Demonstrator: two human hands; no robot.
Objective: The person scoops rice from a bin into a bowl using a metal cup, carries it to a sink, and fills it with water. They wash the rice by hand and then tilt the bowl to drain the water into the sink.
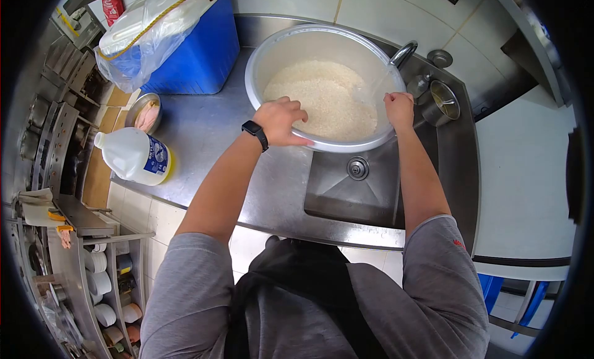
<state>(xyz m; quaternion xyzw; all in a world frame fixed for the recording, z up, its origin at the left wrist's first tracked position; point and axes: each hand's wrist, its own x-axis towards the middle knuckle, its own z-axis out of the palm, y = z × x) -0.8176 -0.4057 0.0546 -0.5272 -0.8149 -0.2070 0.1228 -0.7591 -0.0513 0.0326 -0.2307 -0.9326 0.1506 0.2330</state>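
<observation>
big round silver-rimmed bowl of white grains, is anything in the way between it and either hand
Nothing visible is: the left hand is at the bowl's near-left rim, the right hand at its right rim, with no object between.

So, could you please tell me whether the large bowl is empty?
No, pale grains are heaped inside the large bowl, covering much of its bottom.

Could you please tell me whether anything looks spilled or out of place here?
No spill shows; the rice lies inside the bowl. Only the bowl's position seems slightly odd, partly overhanging the sink.
</observation>
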